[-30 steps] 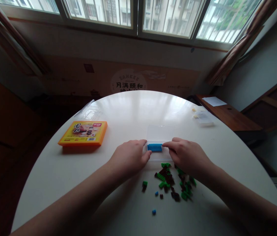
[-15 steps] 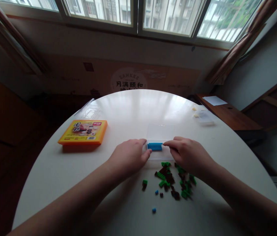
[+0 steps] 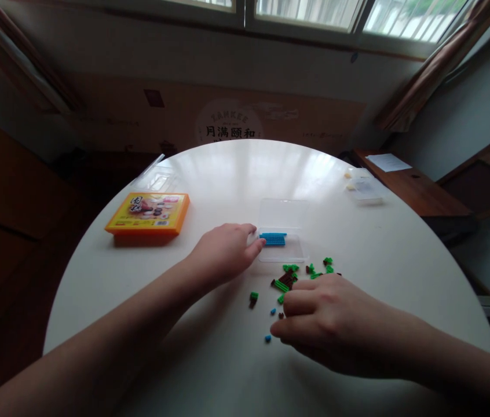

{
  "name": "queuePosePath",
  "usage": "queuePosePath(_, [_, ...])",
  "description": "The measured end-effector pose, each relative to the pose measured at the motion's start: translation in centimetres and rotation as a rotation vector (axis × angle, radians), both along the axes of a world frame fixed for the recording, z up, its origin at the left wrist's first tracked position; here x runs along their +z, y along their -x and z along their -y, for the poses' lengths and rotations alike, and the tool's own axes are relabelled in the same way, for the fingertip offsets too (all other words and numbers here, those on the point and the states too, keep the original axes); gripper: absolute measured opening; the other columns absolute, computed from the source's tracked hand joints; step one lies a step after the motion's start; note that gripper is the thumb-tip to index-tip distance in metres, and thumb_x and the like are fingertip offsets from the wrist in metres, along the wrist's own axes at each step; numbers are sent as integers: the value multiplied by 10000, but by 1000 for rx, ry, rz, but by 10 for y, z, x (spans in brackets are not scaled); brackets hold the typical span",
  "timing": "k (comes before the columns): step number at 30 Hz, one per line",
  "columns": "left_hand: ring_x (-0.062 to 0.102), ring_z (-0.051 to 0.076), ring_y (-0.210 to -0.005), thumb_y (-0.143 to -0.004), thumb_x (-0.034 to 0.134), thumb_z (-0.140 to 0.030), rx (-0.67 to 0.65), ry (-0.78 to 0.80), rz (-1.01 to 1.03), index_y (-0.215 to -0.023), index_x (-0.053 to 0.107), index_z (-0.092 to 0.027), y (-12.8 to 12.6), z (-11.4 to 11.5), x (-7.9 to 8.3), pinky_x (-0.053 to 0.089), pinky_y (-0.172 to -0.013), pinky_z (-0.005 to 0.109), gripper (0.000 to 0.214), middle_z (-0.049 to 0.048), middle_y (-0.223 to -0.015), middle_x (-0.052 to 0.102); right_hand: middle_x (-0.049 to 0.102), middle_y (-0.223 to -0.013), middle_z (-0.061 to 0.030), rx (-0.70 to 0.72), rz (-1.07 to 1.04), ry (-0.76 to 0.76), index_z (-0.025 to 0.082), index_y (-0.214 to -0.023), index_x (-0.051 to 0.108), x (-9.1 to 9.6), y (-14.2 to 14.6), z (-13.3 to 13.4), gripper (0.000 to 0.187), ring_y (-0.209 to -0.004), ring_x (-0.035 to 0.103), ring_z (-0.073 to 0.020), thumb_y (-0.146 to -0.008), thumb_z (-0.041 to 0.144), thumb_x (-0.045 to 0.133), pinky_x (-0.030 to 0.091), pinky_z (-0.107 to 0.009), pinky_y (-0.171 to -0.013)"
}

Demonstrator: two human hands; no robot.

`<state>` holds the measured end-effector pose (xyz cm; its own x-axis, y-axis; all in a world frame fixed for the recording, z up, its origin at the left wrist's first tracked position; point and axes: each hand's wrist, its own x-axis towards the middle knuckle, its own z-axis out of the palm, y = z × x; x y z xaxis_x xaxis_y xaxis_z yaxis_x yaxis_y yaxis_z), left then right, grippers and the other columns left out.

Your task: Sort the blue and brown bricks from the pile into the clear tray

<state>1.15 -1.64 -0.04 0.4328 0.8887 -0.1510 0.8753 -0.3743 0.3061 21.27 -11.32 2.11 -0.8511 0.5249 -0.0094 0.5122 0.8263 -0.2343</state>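
A hinged clear plastic box lies with its lid tilted back, and a row of blue toy bricks sits in its left part. My left hand grips the box's left edge between thumb and fingers, the thumb tip reaching the blue bricks. Over the loose pieces hovers my right hand, fingers bent and slightly apart, nothing visible in them. Its fingertips are close to a small blue brick, another blue brick and a small brown piece. The hand partly covers the green and brown bricks.
A green-and-brown piece lies apart, left of the pile. On the white round table are an orange-yellow boxed game at left, a clear plastic lid behind it, and another clear container at far right.
My right hand has left the blue bricks in the box and moved down toward me, over the loose pieces. My left hand stays at the box. The view has tilted downward.
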Motion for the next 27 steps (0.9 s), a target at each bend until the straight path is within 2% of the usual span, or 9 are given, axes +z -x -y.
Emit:
queuePosePath(3, [659,276,-970,-914,395,-557,16,-6,-10,-1241,628,-242,0,-1,-1,493,-749,334,510,80,-1115,717,564,-744,19,64,-44,-45,224,-791,609,-9,7,3,181,-657,427,-144,-929,176,503,249,-320,-569])
queuePosePath(6, [660,278,-979,-916,397,-558,26,-2,-9,-1241,629,-234,0,-1,0,494,-748,331,514,89,-1124,715,543,-752,19,57,-57,-84,211,-762,579,-17,10,3,173,-656,393,-146,-918,173,513,228,-324,-565])
queuePosePath(12, [654,278,-1015,-917,413,-522,28,0,-11,-1247,625,-213,0,0,2,496,-798,347,499,96,-1156,706,556,-765,21,32,-29,-75,199,-711,534,-23,14,4,203,-672,403,-138,-910,171,507,235,-307,-571])
queuePosePath(16, [661,284,-983,-913,415,-520,23,-4,-16,-1248,624,-218,0,0,3,498,-748,344,497,95,-1113,719,565,-737,19,28,-40,-107,197,-692,547,-20,14,4,218,-653,418,-134,-904,164,506,251,-302,-564])
queuePosePath(18, [663,284,-970,-910,418,-523,18,-7,-12,-1247,625,-221,0,0,3,496,-731,342,498,95,-1099,722,582,-739,16,-39,-91,-159,203,-714,590,-17,9,-2,215,-650,442,-130,-910,172,507,267,-298,-567])
queuePosePath(22, [666,278,-951,-903,427,-526,7,7,5,-1256,620,-216,1,-2,1,490,-710,330,508,104,-1098,718,660,-838,3,-365,-234,-247,225,-840,704,-12,-11,-26,187,-709,546,-114,-934,247,543,345,-254,-610])
queuePosePath(24, [665,276,-951,-897,437,-527,8,19,9,-1274,607,-214,2,-1,1,489,-700,325,519,105,-1103,716,681,-854,10,-570,-217,-284,242,-879,733,-13,-21,-40,147,-688,568,-113,-906,274,592,358,-249,-601])
queuePosePath(27, [661,277,-966,-891,445,-522,9,25,7,-1288,600,-217,2,-1,2,492,-699,323,524,99,-1118,714,703,-868,19,-730,-151,-273,255,-888,752,-16,-26,-55,143,-655,580,-105,-885,274,610,365,-242,-584])
